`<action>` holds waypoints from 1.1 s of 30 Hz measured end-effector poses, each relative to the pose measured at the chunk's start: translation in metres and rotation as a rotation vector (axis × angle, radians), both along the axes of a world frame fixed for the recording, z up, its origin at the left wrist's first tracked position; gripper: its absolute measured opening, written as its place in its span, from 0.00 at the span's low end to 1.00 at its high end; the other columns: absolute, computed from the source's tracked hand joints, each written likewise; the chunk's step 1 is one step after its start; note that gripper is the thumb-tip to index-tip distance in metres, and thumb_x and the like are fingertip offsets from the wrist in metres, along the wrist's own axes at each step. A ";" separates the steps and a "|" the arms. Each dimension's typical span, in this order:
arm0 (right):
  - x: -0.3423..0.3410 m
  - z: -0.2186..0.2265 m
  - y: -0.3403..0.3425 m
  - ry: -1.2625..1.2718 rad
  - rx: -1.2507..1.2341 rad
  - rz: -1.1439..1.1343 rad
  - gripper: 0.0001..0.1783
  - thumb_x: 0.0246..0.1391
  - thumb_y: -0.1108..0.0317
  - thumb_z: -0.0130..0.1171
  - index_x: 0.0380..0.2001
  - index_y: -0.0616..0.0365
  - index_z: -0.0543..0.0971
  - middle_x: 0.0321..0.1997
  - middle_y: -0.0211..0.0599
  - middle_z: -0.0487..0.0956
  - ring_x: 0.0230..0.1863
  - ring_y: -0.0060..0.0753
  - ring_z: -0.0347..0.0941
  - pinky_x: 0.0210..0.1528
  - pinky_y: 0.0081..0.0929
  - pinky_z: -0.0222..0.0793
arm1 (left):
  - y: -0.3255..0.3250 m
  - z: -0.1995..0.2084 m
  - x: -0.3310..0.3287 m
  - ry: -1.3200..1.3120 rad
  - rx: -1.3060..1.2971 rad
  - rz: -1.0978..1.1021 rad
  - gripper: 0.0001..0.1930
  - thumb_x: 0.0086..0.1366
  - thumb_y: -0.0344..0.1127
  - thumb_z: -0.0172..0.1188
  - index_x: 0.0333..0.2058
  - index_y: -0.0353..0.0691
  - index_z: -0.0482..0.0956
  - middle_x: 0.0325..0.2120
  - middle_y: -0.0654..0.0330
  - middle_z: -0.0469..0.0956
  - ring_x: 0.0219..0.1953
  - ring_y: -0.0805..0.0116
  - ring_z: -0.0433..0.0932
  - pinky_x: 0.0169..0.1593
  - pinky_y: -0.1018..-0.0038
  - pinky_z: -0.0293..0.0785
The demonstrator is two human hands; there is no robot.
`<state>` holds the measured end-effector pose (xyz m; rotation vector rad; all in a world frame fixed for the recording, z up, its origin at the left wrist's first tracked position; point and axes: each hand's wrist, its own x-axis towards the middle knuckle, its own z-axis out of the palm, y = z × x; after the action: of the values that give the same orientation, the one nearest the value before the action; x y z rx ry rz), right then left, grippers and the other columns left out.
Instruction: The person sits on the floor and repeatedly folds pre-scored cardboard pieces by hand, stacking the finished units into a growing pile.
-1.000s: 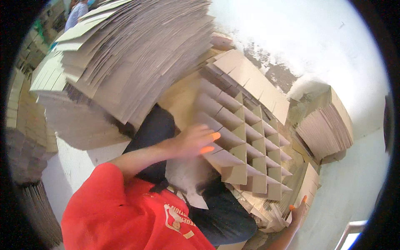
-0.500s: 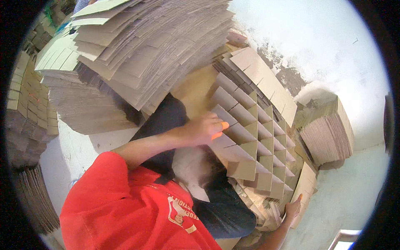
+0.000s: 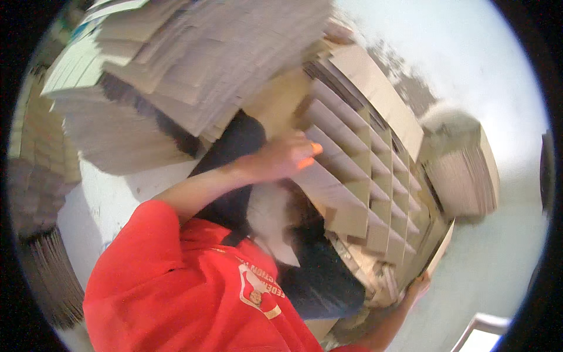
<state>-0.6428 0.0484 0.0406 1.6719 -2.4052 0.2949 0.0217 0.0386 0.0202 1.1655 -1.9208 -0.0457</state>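
Note:
In front of me a cardboard divider grid [image 3: 381, 182] of interlocked slotted strips leans at a slant, its cells open toward me. My left hand [image 3: 287, 155], with orange covers on its fingertips, is closed at the grid's near left edge and pinches a panel there. At the lower right my right hand [image 3: 419, 285] is closed around the bottom end of a loose cardboard strip [image 3: 444, 243]. That strip stands nearly edge-on, just beside the grid's right side. Motion blur softens both hands.
A tall stack of slotted cardboard sheets [image 3: 217, 58] rises at the upper left. More strips [image 3: 375, 94] lie behind the grid. A bundle of cardboard [image 3: 460, 170] stands by the pale wall [image 3: 492, 76]. Further stacks [image 3: 44, 152] line the far left.
My right hand has turned the loose strip from face-up to nearly edge-on, lifting it slightly. My left hand stays at the grid's edge. The whole view has shifted a little.

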 end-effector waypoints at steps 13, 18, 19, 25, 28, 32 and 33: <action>0.303 0.198 -0.012 -0.501 -0.249 0.714 0.40 0.47 0.82 0.60 0.66 0.58 0.62 0.65 0.41 0.69 0.56 0.28 0.71 0.56 0.27 0.70 | -0.006 -0.006 -0.027 0.164 0.107 -0.137 0.16 0.52 0.28 0.67 0.42 0.35 0.80 0.35 0.54 0.81 0.37 0.54 0.76 0.41 0.64 0.73; 0.349 0.172 -0.031 -0.618 -0.131 0.840 0.43 0.41 0.83 0.64 0.65 0.55 0.66 0.58 0.26 0.74 0.34 0.15 0.60 0.40 0.12 0.62 | -0.014 -0.021 -0.031 0.250 0.188 -0.179 0.09 0.51 0.21 0.65 0.34 0.34 0.82 0.28 0.55 0.81 0.31 0.57 0.76 0.35 0.66 0.72; 0.357 0.168 -0.036 -0.649 -0.147 0.886 0.43 0.41 0.83 0.64 0.65 0.55 0.66 0.56 0.23 0.75 0.32 0.14 0.58 0.37 0.12 0.61 | -0.014 -0.021 -0.031 0.243 0.182 -0.182 0.09 0.51 0.21 0.64 0.33 0.34 0.82 0.28 0.55 0.81 0.30 0.57 0.76 0.35 0.66 0.72; 0.377 0.153 -0.054 -0.575 -0.057 0.863 0.45 0.39 0.85 0.63 0.65 0.55 0.66 0.50 0.16 0.75 0.32 0.14 0.61 0.35 0.12 0.61 | -0.017 -0.026 -0.032 0.263 0.050 -0.193 0.03 0.52 0.25 0.62 0.27 0.34 0.79 0.22 0.53 0.76 0.26 0.55 0.72 0.32 0.63 0.68; 0.376 0.156 -0.059 -0.605 -0.035 0.874 0.45 0.39 0.86 0.63 0.65 0.54 0.67 0.44 0.14 0.74 0.31 0.15 0.58 0.33 0.12 0.59 | -0.017 -0.025 -0.033 0.251 0.107 -0.174 0.04 0.51 0.24 0.62 0.28 0.34 0.80 0.23 0.53 0.77 0.27 0.54 0.74 0.33 0.63 0.69; 0.379 0.162 -0.059 -0.696 -0.031 0.879 0.44 0.40 0.85 0.64 0.65 0.52 0.67 0.38 0.13 0.71 0.29 0.17 0.53 0.33 0.12 0.56 | -0.018 -0.022 -0.031 0.254 0.135 -0.190 0.08 0.50 0.22 0.64 0.32 0.33 0.82 0.25 0.52 0.80 0.29 0.54 0.76 0.34 0.64 0.72; 0.379 0.162 -0.058 -0.602 0.001 0.845 0.44 0.41 0.85 0.63 0.65 0.52 0.66 0.39 0.14 0.72 0.30 0.16 0.55 0.35 0.12 0.57 | -0.019 -0.023 -0.031 0.269 0.136 -0.195 0.08 0.50 0.22 0.64 0.31 0.33 0.82 0.25 0.52 0.79 0.29 0.54 0.76 0.34 0.64 0.72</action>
<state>-0.2635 -0.0091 0.2028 2.8347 -1.8153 1.0338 -0.0096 0.0199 -0.0024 0.9987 -1.8043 -0.4229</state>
